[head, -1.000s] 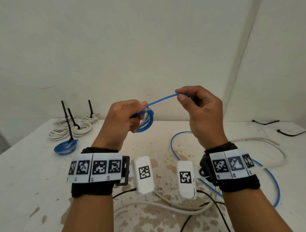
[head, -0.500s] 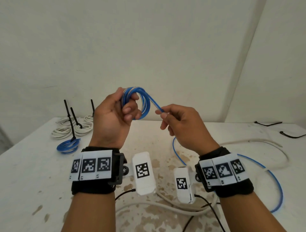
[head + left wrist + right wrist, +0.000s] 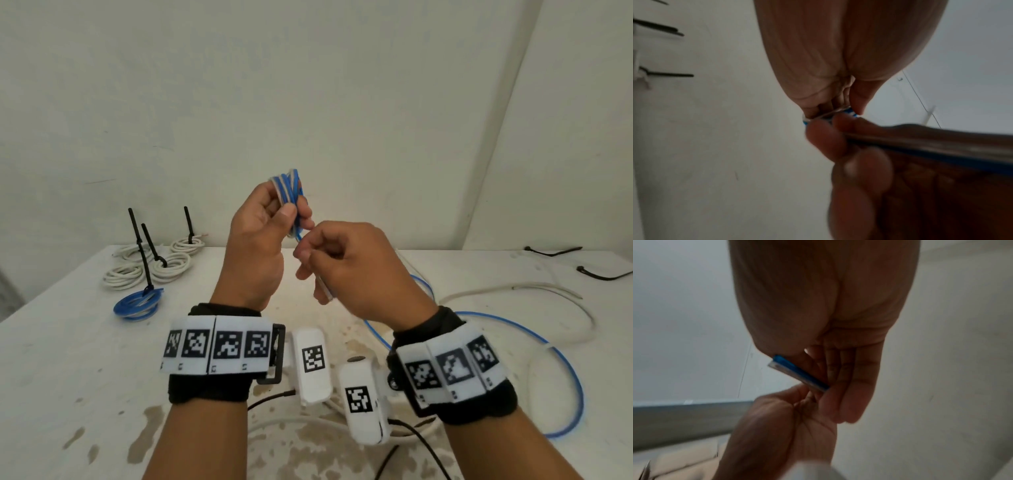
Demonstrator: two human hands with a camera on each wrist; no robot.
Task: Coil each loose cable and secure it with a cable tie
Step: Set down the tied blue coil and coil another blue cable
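My left hand (image 3: 255,246) grips the blue coil (image 3: 289,192) in the air above the table (image 3: 68,370), thumb and fingers curled round its loops. My right hand (image 3: 346,270) pinches the feeding strand just below. If my left grip eases, the springy loops could splay open; the slack on the table might snag. The coil stands roughly upright, long axis vertical, though blur makes that uncertain.

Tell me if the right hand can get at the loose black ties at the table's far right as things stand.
Probably not yet: the right hand pinches the blue cable, feeding the coil that the left hand grips. The ties lie unobstructed, so the way there is free once it lets go.
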